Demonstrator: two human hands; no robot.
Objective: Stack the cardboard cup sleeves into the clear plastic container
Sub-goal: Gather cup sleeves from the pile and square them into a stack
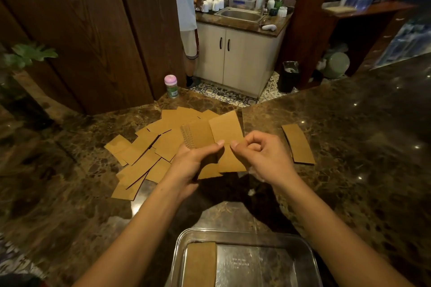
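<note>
View from my head, looking down at the worktop (pixel 349 146). My left hand (pixel 193 165) grips a fanned bundle of cardboard cup sleeves (pixel 198 134), thumb pressed on top. My right hand (pixel 258 156) pinches the front sleeve (pixel 229 160) of that bundle between thumb and forefinger, other fingers curled. Both hands are off the surface.

The clear plastic container (pixel 233 233) lies on my side of the hands, close to my body and between my forearms, so neither hand is plainly nearer (the right perhaps slightly). One flat sleeve (pixel 200 263) already rests inside along the left wall, its long axis running from me outward. The held sleeves have their long axis in roughly that same direction, tilted a little, so I judge they need drawing back and down with little turning.

The loose pile of sleeves (pixel 144 153) spreads beyond and left of my left hand. A separate sleeve (pixel 298 144) lies apart to the right.
</note>
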